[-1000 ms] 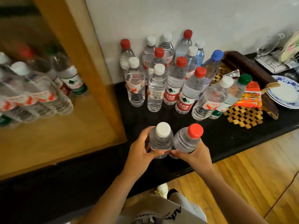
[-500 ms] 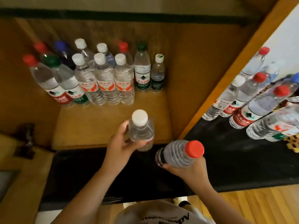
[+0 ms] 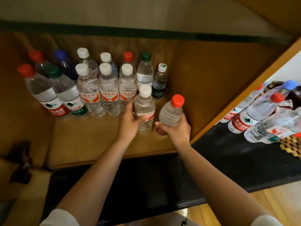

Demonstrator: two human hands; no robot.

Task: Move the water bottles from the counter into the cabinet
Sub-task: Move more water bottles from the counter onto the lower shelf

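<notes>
Left grip (image 3: 130, 121) clasps the white-capped bottle (image 3: 144, 110); at its 3 o'clock, right grip (image 3: 176, 129) clasps the red-capped bottle (image 3: 171, 114), both inside the cabinet (image 3: 211, 82).

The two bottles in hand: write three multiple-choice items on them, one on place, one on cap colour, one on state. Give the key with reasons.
1. Where is the white-capped bottle?
A. On the black counter
B. Inside the cabinet, in front of the standing row
C. On the floor

2. What colour is the cap of the bottle in the right hand?
A. Red
B. Green
C. Blue

3. How is the red-capped bottle held?
A. Lying flat
B. Upside down
C. Tilted, cap up, right hand's grip round its lower body

Key: 1 B, the left hand holds it over the cabinet shelf; 2 A, the cap is plainly red; 3 C, it leans with the fingers curled round it.
</notes>
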